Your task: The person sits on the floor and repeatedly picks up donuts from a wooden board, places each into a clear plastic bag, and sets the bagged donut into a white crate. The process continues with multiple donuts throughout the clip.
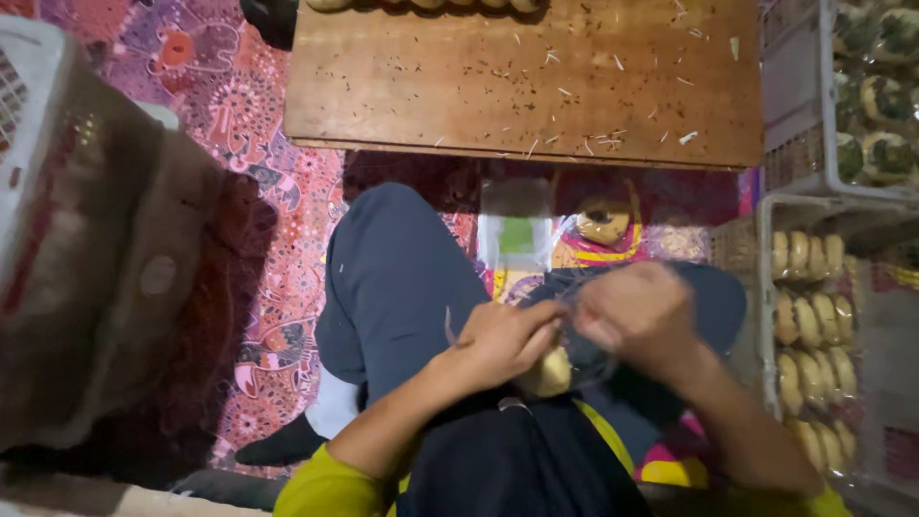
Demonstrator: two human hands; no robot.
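My left hand (503, 340) and my right hand (637, 316) meet over my lap, both gripping a clear plastic bag (584, 349) with a pale round bun (548, 373) inside it. The left hand pinches the bag's edge just above the bun, and the right hand pulls the plastic from the other side. I sit cross-legged in dark trousers. A stack of clear bags (517, 235) lies on the floor in front of my knees, with another wrapped bun (603, 222) beside it.
A low wooden table (526, 86) with crumbs stands ahead. White plastic crates (766, 287) with several rows of buns sit at the right. A grey crate (29, 115) and a brown bundle are at the left on a patterned pink mat (239, 124).
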